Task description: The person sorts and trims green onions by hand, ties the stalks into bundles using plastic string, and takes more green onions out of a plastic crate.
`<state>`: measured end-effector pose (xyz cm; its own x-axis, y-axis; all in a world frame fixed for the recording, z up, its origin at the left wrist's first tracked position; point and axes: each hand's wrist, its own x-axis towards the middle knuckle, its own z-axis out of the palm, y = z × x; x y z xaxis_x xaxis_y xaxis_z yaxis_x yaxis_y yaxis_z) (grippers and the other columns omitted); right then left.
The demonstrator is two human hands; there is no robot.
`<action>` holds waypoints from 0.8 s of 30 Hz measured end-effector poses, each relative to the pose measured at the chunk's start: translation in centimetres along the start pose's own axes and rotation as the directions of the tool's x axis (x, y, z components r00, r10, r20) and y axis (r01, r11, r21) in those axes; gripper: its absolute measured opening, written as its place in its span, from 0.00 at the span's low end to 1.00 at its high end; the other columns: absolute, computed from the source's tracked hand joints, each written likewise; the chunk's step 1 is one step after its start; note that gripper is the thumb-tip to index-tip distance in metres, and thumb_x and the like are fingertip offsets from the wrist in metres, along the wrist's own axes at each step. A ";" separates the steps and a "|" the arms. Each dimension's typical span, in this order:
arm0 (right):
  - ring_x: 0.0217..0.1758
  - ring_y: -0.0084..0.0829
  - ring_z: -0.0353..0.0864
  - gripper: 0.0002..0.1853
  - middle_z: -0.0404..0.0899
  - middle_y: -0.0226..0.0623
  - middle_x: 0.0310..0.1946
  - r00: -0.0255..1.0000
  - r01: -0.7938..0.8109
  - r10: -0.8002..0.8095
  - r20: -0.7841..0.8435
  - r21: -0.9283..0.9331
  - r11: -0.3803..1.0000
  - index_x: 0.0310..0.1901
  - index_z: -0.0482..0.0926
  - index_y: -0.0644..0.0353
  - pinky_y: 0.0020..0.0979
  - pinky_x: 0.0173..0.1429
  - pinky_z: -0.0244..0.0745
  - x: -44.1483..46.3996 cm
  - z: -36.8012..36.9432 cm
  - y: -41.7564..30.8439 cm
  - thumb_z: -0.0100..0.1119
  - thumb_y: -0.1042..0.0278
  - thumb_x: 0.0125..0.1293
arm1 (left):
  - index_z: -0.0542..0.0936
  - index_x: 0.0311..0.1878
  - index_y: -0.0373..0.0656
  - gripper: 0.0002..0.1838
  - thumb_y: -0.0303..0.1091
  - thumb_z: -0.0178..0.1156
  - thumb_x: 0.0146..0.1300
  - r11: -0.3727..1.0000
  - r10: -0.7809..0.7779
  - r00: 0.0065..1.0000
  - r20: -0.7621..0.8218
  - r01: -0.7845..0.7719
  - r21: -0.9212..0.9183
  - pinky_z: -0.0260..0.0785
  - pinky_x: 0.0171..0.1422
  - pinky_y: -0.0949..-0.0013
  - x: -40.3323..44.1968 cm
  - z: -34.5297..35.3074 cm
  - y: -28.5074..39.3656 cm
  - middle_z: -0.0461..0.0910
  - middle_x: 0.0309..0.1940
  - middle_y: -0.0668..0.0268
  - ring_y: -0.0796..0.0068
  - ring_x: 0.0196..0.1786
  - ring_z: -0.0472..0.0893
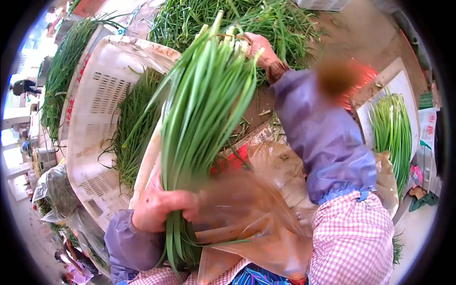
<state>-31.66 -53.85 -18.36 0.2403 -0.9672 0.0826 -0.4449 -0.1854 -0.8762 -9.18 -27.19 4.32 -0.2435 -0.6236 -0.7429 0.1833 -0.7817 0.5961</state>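
Observation:
A large bunch of garlic chives [209,104] stands slanted in front of me, pale stem ends up and green leaf tips down. My left hand [164,209] is closed round its lower, leafy part. Up at the stem end, my right hand [261,50] has its fingers curled against the pale stems, partly hidden behind them. Some leaf tips hang below my left fist. A brownish plastic sheet [266,223] covers my lap beside the bunch.
A white perforated crate [102,118] on the left holds loose chives [137,128]. A big heap of greens [285,35] lies on the floor ahead. Neatly laid chives [392,133] rest on a white board at right. More greens [66,71] stand at far left. Other people appear in the left background.

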 end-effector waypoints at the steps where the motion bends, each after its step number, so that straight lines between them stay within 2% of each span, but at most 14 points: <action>1: 0.29 0.27 0.78 0.13 0.81 0.39 0.33 0.986 -0.163 0.165 0.018 0.295 0.942 0.45 0.78 0.63 0.27 0.32 0.74 -1.3 -0.1 -2.5 0.57 0.66 0.62 | 0.71 0.48 0.37 0.20 0.19 0.59 0.48 0.999 -0.006 1.000 0.002 0.006 -0.037 0.64 0.23 0.73 0.0 -0.1 0.0 0.75 0.28 0.61 0.77 0.19 0.71; 2: 0.27 0.25 0.78 0.11 0.81 0.36 0.28 0.996 -0.053 0.074 -0.056 0.311 0.949 0.42 0.78 0.64 0.25 0.32 0.74 -3.9 0.0 -4.2 0.57 0.67 0.63 | 0.69 0.54 0.38 0.27 0.21 0.60 0.47 0.998 -0.002 1.000 0.001 0.002 -0.069 0.63 0.22 0.72 -0.2 -0.1 0.0 0.75 0.32 0.58 0.77 0.19 0.69; 3: 0.27 0.25 0.79 0.10 0.81 0.36 0.28 0.990 -0.137 0.120 0.072 0.686 0.715 0.40 0.79 0.63 0.25 0.32 0.74 -7.2 0.8 -5.4 0.57 0.65 0.64 | 0.69 0.54 0.38 0.27 0.21 0.60 0.47 0.998 0.030 1.000 0.002 -0.030 -0.061 0.63 0.22 0.72 -0.5 -0.2 -0.1 0.75 0.32 0.58 0.77 0.19 0.69; 4: 0.29 0.27 0.81 0.12 0.82 0.38 0.31 0.957 -0.171 -0.074 0.282 0.748 0.641 0.42 0.78 0.63 0.27 0.33 0.76 -10.1 1.6 -5.3 0.60 0.63 0.64 | 0.69 0.53 0.39 0.26 0.22 0.61 0.47 0.997 0.060 0.998 -0.011 -0.061 -0.050 0.63 0.22 0.73 -0.9 -0.2 -0.1 0.75 0.32 0.59 0.77 0.19 0.68; 5: 0.31 0.31 0.82 0.14 0.82 0.40 0.32 0.898 -0.360 -0.011 0.441 0.747 0.559 0.46 0.76 0.64 0.32 0.39 0.80 -13.8 1.8 -8.4 0.61 0.63 0.64 | 0.70 0.53 0.39 0.26 0.23 0.62 0.48 0.995 0.093 0.995 -0.023 -0.094 -0.036 0.62 0.22 0.73 -1.3 0.0 -0.1 0.75 0.32 0.61 0.78 0.19 0.68; 6: 0.42 0.36 0.83 0.21 0.81 0.44 0.40 0.774 -0.506 -0.124 0.620 0.725 0.467 0.54 0.72 0.63 0.37 0.50 0.80 -16.5 3.8 -8.5 0.63 0.62 0.63 | 0.70 0.53 0.39 0.26 0.23 0.62 0.48 0.991 0.131 0.991 -0.021 -0.131 -0.021 0.62 0.22 0.73 -1.8 0.1 -0.1 0.75 0.32 0.61 0.78 0.19 0.68; 9: 0.52 0.38 0.79 0.27 0.77 0.49 0.50 0.717 -0.521 -0.333 0.612 0.788 0.327 0.60 0.66 0.61 0.43 0.57 0.76 -22.1 5.0 -15.0 0.61 0.56 0.65 | 0.69 0.53 0.38 0.25 0.21 0.62 0.49 0.949 0.313 0.948 0.054 -0.314 0.031 0.62 0.22 0.74 -4.5 1.1 -0.4 0.74 0.32 0.64 0.80 0.20 0.68; 12: 0.60 0.39 0.74 0.32 0.72 0.48 0.57 0.836 -0.506 -0.302 0.457 0.856 -0.105 0.65 0.61 0.58 0.46 0.60 0.73 -23.5 4.6 -19.2 0.57 0.49 0.66 | 0.66 0.58 0.38 0.28 0.19 0.60 0.52 0.888 0.360 0.930 0.074 -0.366 0.279 0.61 0.24 0.77 -8.4 -1.1 -2.1 0.74 0.29 0.68 0.82 0.21 0.69; 14: 0.59 0.39 0.74 0.31 0.73 0.44 0.57 0.960 -0.220 -0.258 0.113 0.871 -0.439 0.63 0.64 0.56 0.47 0.61 0.72 -21.9 2.7 -21.9 0.53 0.44 0.67 | 0.64 0.60 0.39 0.32 0.20 0.64 0.51 0.914 0.283 0.956 0.076 -0.293 0.282 0.63 0.26 0.78 -11.1 -3.2 -4.0 0.75 0.31 0.68 0.82 0.23 0.70; 16: 0.56 0.39 0.75 0.27 0.74 0.42 0.56 0.965 -0.238 -0.200 0.168 0.879 -0.412 0.61 0.68 0.56 0.46 0.61 0.72 -20.7 1.9 -20.6 0.48 0.44 0.70 | 0.66 0.58 0.39 0.31 0.22 0.67 0.50 0.814 0.337 0.941 0.039 -0.313 0.489 0.63 0.25 0.77 -13.3 -4.6 -6.2 0.76 0.32 0.65 0.82 0.24 0.71; 19: 0.43 0.36 0.81 0.21 0.80 0.38 0.43 0.961 -0.269 0.037 0.276 0.955 -0.128 0.53 0.72 0.61 0.39 0.49 0.79 -21.0 1.3 -22.3 0.43 0.51 0.74 | 0.68 0.55 0.38 0.29 0.23 0.69 0.50 0.867 0.266 0.964 0.029 -0.252 0.430 0.62 0.25 0.78 -15.1 -7.0 -9.9 0.76 0.29 0.66 0.82 0.24 0.72; 20: 0.35 0.30 0.78 0.18 0.77 0.36 0.33 0.952 -0.247 0.199 0.232 0.968 0.053 0.42 0.74 0.59 0.36 0.42 0.78 -20.3 2.8 -20.8 0.42 0.52 0.74 | 0.68 0.54 0.38 0.28 0.24 0.69 0.51 0.924 0.170 0.985 0.013 -0.164 0.345 0.62 0.25 0.78 -15.6 -8.1 -11.4 0.75 0.28 0.67 0.82 0.24 0.71; 22: 0.23 0.24 0.71 0.18 0.70 0.30 0.22 0.990 -0.077 0.122 0.064 0.992 0.102 0.30 0.70 0.56 0.33 0.31 0.75 -19.5 3.5 -18.2 0.41 0.55 0.75 | 0.69 0.53 0.42 0.27 0.27 0.70 0.51 0.909 0.138 0.990 -0.023 -0.117 0.399 0.65 0.28 0.77 -15.9 -9.9 -14.5 0.76 0.29 0.71 0.84 0.26 0.72; 24: 0.14 0.21 0.61 0.19 0.62 0.24 0.15 0.972 -0.135 0.214 0.101 0.979 0.153 0.25 0.66 0.54 0.29 0.18 0.66 -18.7 -0.4 -17.7 0.41 0.58 0.75 | 0.69 0.52 0.42 0.26 0.28 0.70 0.52 0.932 0.155 0.988 -0.022 -0.139 0.334 0.64 0.26 0.78 -16.2 -9.6 -16.0 0.75 0.29 0.71 0.84 0.24 0.71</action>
<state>-28.60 -32.56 -4.16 0.2252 -0.9619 -0.1553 0.7438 0.2727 -0.6102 0.92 -4.69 3.89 -0.1908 -0.7374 -0.6479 -0.1136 -0.6390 0.7608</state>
